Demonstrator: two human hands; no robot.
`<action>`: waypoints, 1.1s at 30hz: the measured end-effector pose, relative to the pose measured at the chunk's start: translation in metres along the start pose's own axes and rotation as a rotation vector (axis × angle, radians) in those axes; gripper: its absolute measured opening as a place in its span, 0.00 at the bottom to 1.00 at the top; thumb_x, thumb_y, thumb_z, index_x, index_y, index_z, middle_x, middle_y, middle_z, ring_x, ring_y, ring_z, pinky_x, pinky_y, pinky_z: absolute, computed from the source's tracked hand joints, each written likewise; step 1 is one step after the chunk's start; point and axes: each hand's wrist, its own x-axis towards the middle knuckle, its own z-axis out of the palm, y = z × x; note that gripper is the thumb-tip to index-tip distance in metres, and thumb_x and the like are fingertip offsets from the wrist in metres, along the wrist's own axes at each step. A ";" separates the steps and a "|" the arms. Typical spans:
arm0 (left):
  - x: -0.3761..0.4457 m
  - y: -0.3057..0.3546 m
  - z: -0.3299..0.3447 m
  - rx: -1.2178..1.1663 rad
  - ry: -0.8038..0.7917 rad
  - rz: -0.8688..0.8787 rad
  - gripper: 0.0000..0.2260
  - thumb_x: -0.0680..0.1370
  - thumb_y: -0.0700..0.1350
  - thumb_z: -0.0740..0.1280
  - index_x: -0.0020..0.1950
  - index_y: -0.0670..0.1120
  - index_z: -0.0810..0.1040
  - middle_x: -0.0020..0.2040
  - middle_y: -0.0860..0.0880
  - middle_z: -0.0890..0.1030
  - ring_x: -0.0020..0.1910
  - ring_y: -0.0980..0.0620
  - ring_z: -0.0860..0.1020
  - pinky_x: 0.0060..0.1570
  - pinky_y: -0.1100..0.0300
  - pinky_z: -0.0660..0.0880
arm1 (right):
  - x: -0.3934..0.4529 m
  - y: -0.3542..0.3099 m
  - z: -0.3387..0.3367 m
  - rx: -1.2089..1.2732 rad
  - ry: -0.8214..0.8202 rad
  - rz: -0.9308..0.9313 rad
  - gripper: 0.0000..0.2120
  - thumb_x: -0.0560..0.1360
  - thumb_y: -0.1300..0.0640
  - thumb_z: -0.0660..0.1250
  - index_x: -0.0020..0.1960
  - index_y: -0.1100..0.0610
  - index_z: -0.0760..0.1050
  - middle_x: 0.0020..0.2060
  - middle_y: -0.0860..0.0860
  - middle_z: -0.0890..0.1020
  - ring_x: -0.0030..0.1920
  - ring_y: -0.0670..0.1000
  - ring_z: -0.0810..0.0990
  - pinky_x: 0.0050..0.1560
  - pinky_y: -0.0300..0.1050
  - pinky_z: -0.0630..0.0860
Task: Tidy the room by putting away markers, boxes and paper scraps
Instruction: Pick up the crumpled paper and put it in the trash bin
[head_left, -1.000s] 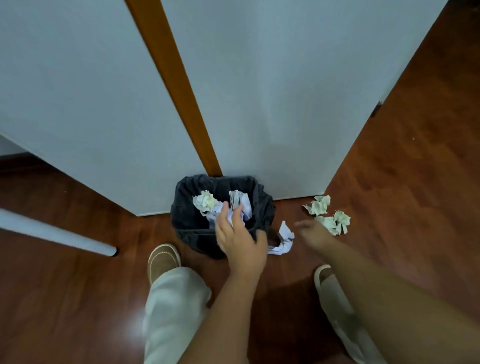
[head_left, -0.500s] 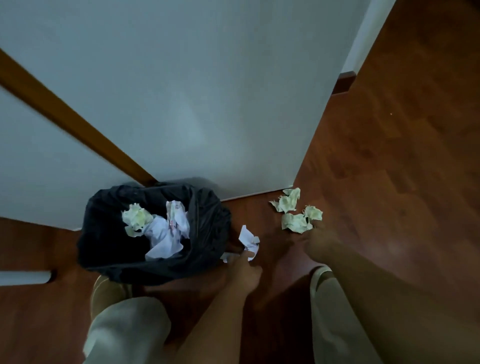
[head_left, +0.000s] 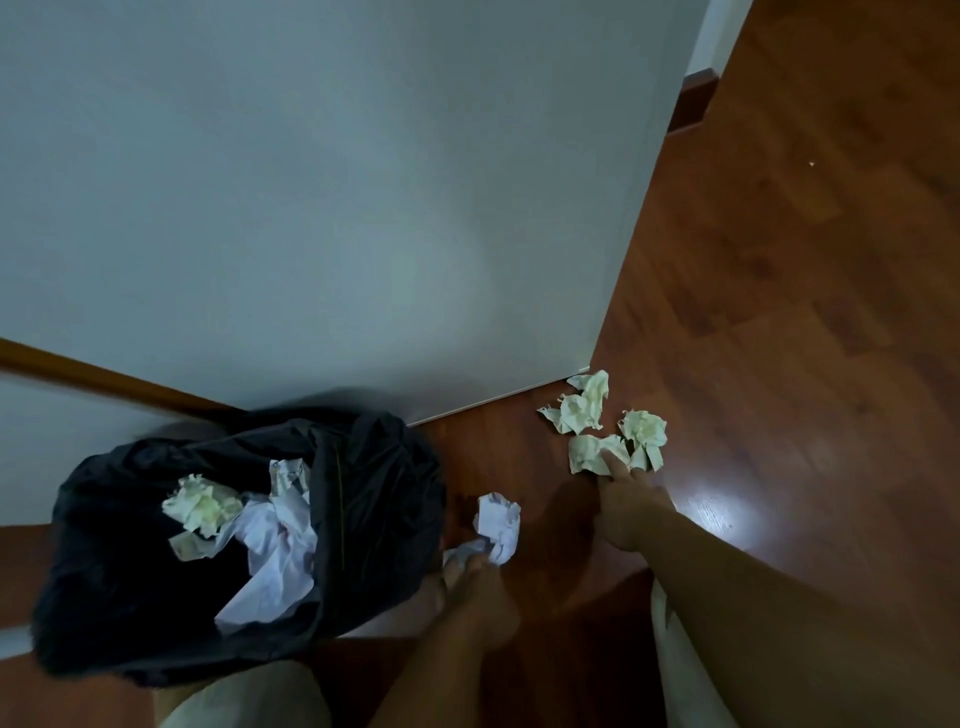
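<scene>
A bin lined with a black bag (head_left: 384, 499) stands at the lower left, holding crumpled white paper (head_left: 275, 556) and a yellowish wad (head_left: 200, 506). Right of the bin, a crumpled white scrap (head_left: 498, 525) lies on the floor; my left hand (head_left: 475, 597) is at its lower edge, fingers closing on it. Further right lie three yellowish crumpled scraps (head_left: 582, 410) near the wall corner. My right hand (head_left: 626, 506) reaches to them, fingertips touching the nearest scrap (head_left: 589, 452).
A white wall (head_left: 363, 208) with a wooden strip (head_left: 104, 379) rises behind the bin. Dark wooden floor (head_left: 779, 312) stretches to the right. My light trouser legs (head_left: 249, 696) fill the bottom edge.
My left hand left the bin and dropped to the white scrap on the floor. My right hand reached forward onto the yellowish scraps. The view swung right and closer.
</scene>
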 end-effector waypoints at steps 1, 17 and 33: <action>-0.002 0.000 0.003 -0.013 -0.004 -0.008 0.29 0.77 0.43 0.60 0.78 0.47 0.57 0.79 0.49 0.52 0.77 0.46 0.49 0.76 0.50 0.50 | 0.000 0.001 -0.001 0.024 0.017 -0.003 0.31 0.75 0.50 0.61 0.76 0.54 0.59 0.79 0.47 0.45 0.76 0.56 0.55 0.71 0.58 0.63; -0.169 0.014 -0.069 -0.337 0.515 0.495 0.31 0.74 0.44 0.65 0.77 0.52 0.60 0.73 0.60 0.58 0.72 0.62 0.55 0.73 0.65 0.54 | -0.115 -0.047 -0.080 0.883 0.491 -0.096 0.11 0.71 0.61 0.66 0.52 0.51 0.79 0.37 0.52 0.81 0.35 0.54 0.79 0.36 0.43 0.76; -0.253 -0.140 -0.157 -0.197 0.814 -0.094 0.23 0.77 0.52 0.63 0.73 0.57 0.68 0.78 0.50 0.59 0.76 0.42 0.52 0.74 0.46 0.56 | -0.262 -0.211 -0.097 1.267 -0.130 -0.433 0.24 0.79 0.55 0.63 0.73 0.49 0.63 0.65 0.54 0.73 0.59 0.55 0.76 0.63 0.49 0.73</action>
